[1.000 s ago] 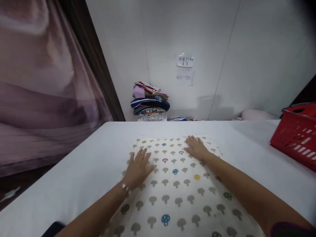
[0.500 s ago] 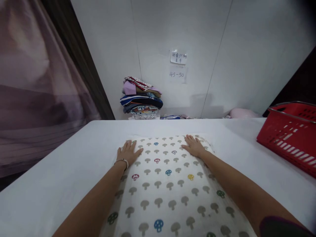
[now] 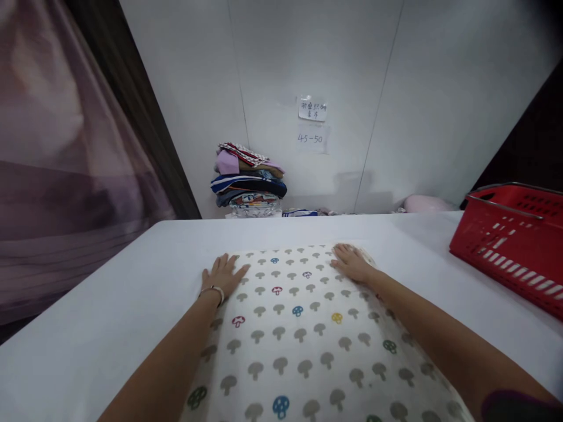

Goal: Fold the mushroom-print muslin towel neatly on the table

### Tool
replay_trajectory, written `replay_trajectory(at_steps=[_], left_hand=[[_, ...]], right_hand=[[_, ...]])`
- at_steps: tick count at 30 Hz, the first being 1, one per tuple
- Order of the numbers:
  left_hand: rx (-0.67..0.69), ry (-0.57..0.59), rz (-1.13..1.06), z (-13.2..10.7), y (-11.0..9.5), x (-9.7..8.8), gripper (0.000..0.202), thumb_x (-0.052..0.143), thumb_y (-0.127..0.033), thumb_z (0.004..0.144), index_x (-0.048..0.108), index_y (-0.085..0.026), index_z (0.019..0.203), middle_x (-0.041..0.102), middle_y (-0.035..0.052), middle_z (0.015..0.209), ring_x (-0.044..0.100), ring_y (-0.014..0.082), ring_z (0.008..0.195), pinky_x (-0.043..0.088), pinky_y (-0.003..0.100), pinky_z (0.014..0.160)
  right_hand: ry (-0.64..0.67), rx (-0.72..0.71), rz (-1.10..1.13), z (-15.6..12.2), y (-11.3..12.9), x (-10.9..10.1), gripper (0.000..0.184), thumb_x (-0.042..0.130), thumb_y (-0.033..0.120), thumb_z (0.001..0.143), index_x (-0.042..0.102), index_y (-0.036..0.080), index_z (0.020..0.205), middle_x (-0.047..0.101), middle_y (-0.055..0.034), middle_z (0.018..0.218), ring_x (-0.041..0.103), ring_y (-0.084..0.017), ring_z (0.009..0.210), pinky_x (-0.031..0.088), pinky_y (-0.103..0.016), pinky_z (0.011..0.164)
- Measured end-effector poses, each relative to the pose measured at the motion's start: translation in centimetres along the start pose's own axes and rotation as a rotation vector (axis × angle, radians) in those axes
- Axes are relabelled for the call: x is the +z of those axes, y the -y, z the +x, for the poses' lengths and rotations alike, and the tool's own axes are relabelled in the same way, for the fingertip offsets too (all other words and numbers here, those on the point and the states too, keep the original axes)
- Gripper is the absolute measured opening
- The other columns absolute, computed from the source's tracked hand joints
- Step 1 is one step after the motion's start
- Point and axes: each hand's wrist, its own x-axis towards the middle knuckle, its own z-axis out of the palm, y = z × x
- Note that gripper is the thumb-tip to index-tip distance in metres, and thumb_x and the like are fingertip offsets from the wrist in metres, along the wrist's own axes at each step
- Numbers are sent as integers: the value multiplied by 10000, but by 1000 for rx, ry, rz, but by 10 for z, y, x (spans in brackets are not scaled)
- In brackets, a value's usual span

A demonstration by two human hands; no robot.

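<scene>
white table [image 3: 109, 305]: is filling the lower view, its left edge slanting away toward a far edge in front of the wall.
mushroom-print cloth [image 3: 290, 346]: is lying spread mid-table, its near edge running out of view, its far edge stopping short of the table's.
left hand [image 3: 223, 275]: is resting palm down at the cloth's far left corner, fingers and thumb spreading apart; a bracelet [image 3: 213, 290] is circling the wrist.
right hand [image 3: 352, 262]: is resting palm down near the far right corner, fingers standing slightly apart.
side room: a wide strip of tabletop is stretching left of the cloth, another between the right arm and the basket.
red basket [image 3: 510, 246]: is standing at the right, well apart from the cloth.
far room: a narrow band of tabletop is running beyond both hands.
mauve curtain [image 3: 74, 199]: is hanging past the left edge.
cloth stack [image 3: 250, 181]: is rising behind the far edge.
wall [image 3: 176, 70]: is bearing two paper notes [image 3: 312, 111].
</scene>
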Motion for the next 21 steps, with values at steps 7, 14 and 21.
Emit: replay_trajectory(at_steps=[7, 14, 21], left_hand=[[2, 4, 20, -1, -1, -1, 819, 135, -717, 745, 223, -246, 1409, 75, 31, 1504, 55, 268, 1369, 135, 581, 1042], [2, -16, 18, -2, -2, -1, 811, 132, -711, 751, 233, -243, 1406, 92, 41, 1502, 74, 280, 1366, 140, 592, 1035], [8, -37, 16, -1, -1, 0, 794, 153, -695, 762, 261, -235, 1400, 122, 46, 1497, 87, 304, 1361, 161, 602, 1029]], right_hand=[[20, 36, -34, -7, 12, -9, 768, 146, 685, 819, 226, 211, 1417, 70, -80, 1497, 24, -246, 1367, 31, -471, 1076], [60, -224, 33, 14, 84, -3, 780, 124, 692, 816, 189, 210, 1427, 64, -63, 1497, -4, -242, 1368, -3, -469, 1072], [78, -234, 51, 21, 82, -4, 774, 127, 672, 827, 183, 188, 1428, 80, -61, 1497, 27, -222, 1369, 32, -437, 1080]])
